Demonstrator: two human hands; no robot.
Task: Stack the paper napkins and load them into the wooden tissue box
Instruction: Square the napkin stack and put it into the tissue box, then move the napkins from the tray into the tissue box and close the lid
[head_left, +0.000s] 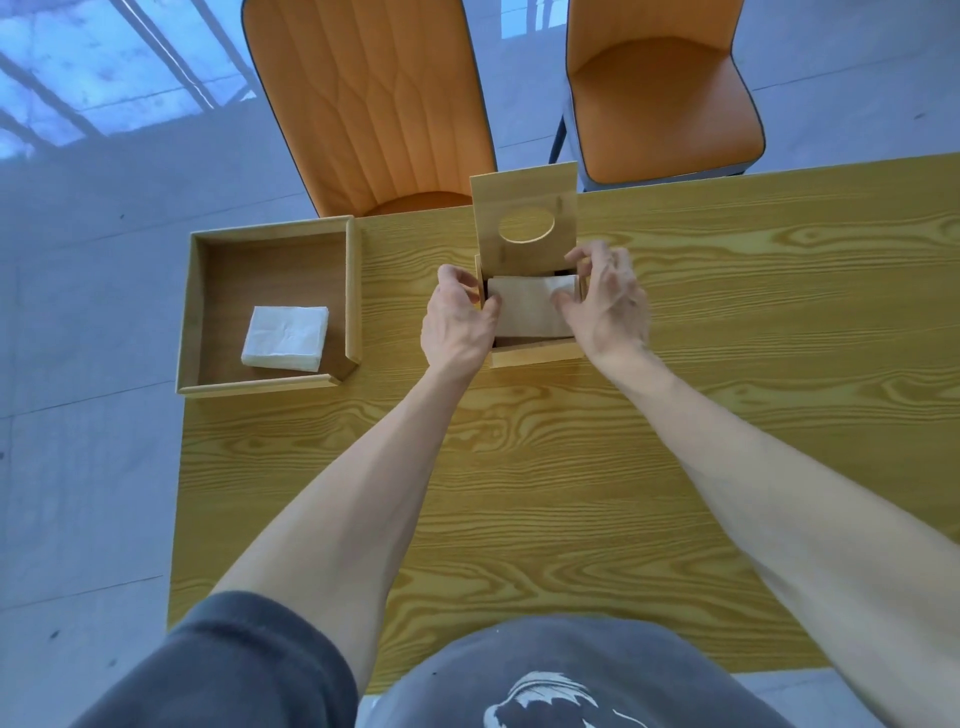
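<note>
The wooden tissue box (537, 352) stands at the table's far middle, its hinged lid (524, 205) with an oval hole raised upright behind it. A stack of napkins (530, 309) sits in the box's opening. My left hand (457, 319) grips the stack's left edge, thumb on top. Over on the right side, my right hand (605, 299) holds the stack's right edge with fingers curled over it. A second stack of white napkins (285, 338) lies in the wooden tray (195, 312) at the table's left end.
The yellow wood-grain table (571, 467) ends just left of the tray. Two orange chairs (374, 104) (660, 98) stand behind the far edge. Grey floor lies to the left.
</note>
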